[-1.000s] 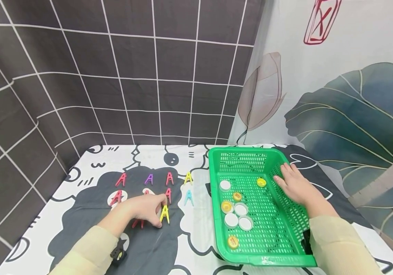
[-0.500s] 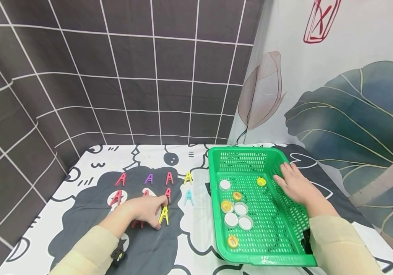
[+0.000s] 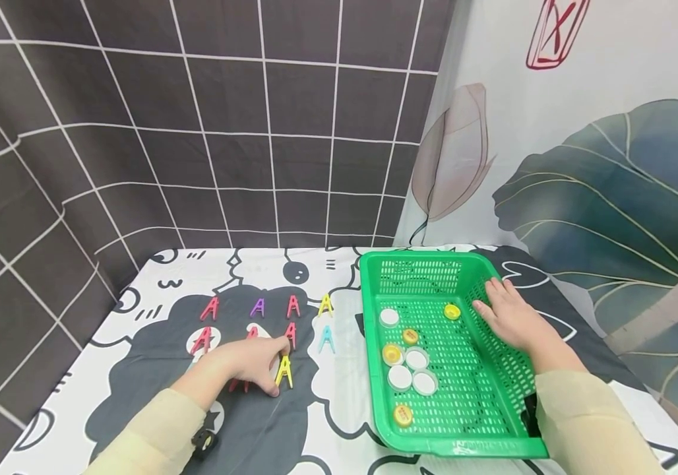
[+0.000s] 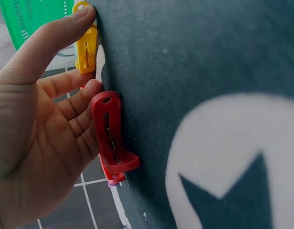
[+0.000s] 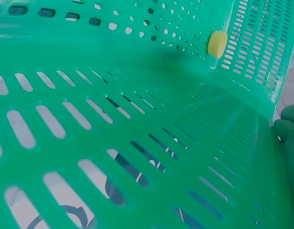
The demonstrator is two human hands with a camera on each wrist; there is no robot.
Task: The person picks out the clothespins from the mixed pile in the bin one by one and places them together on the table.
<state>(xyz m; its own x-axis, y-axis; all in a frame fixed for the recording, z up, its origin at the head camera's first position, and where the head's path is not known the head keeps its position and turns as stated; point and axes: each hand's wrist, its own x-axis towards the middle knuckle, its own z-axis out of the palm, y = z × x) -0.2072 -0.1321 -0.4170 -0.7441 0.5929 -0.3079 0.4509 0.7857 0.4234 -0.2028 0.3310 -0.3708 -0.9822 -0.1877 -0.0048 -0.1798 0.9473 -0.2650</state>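
Note:
My left hand [image 3: 244, 363] pinches a yellow clothespin [image 3: 284, 371] between thumb and index finger, low over the dark patch of cloth. In the left wrist view the thumb tip lies across the yellow clothespin [image 4: 87, 55]. A red clothespin [image 4: 108, 133] stands beside the other fingers. Around that hand are further clothespins: red [image 3: 202, 339], purple [image 3: 258, 307], light blue [image 3: 326, 338] and a second yellow one [image 3: 325, 304]. Some red ones are partly hidden by the hand. My right hand [image 3: 511, 316] rests on the right side of the green basket [image 3: 463, 448], fingers straight.
Inside the basket lie several white caps [image 3: 400, 377] and yellow caps [image 3: 402, 415], mostly along its left side. A tiled-pattern curtain [image 3: 220, 158] hangs behind the table; a leaf-print curtain [image 3: 600, 185] hangs at the right.
The left hand and yellow clothespin stay nearly in place, with only a tiny shift. The right hand stays on the basket. The head view has tilted very slightly.

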